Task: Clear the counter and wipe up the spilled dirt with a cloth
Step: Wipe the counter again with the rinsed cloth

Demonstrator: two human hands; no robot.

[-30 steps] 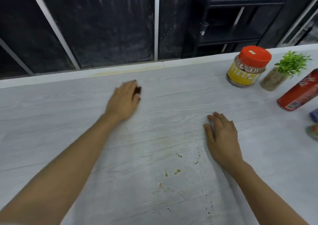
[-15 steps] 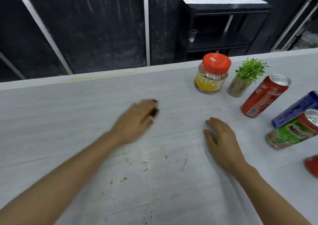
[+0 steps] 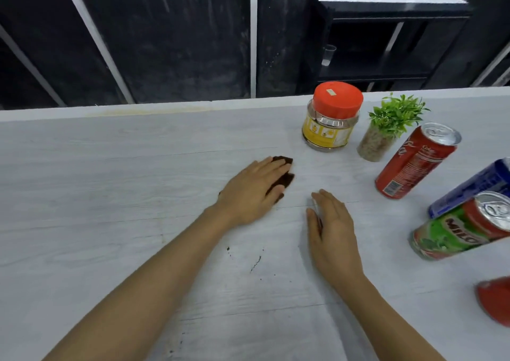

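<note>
Left hand (image 3: 252, 192), fingers flat, presses brown cloth (image 3: 285, 179) on counter (image 3: 110, 167); has swept right, cloth now near jar (image 3: 331, 117). Right hand (image 3: 331, 228) flat, holds nothing. Dirt specks (image 3: 255, 264) remain, well short of jar: wiping unfinished.

A home kitchen or pantry counter: a pale grey wood-grain countertop (image 3: 110, 181) carrying groceries. Beyond the fingers (image 3: 327, 199) of the right hand (image 3: 334, 231) stand a clear jar with orange lid (image 3: 331, 123) and a small green potted plant (image 3: 386, 131); right of them, a red cola can (image 3: 414, 161), blue can (image 3: 474, 186) and green Milo can (image 3: 463, 228). Farther back, a black shelf unit (image 3: 386, 10).
</note>
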